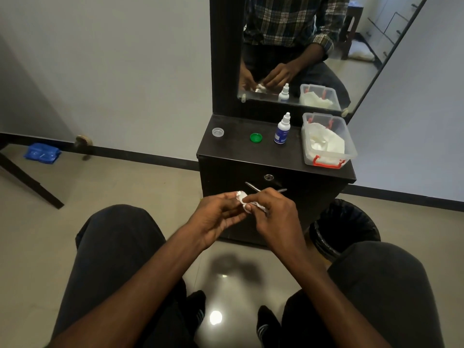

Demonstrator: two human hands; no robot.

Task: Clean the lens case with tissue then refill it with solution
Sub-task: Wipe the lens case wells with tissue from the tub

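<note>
Because the work is done seated, the dark cabinet (pixel 251 156) serves as a shelf within arm's reach, and the supplies are laid out along its top. At its right end sits a clear plastic box (pixel 349 146) holding spare tissues, with the solution bottle (pixel 282 129) kept upright just beside it, its cap on, presumably ready for the refill. Further left, a green cap (pixel 256 137) and a clear cap (pixel 218 132) are set apart from each other (probably the lens case lids, put aside so the wells can be wiped). Below, over the lap, the left hand (pixel 216 217) is curled round a small white piece, seemingly the lens case (pixel 240 195), mostly hidden. The right hand (pixel 271 209) pinches a wad of tissue (pixel 256 205) against it.
</note>
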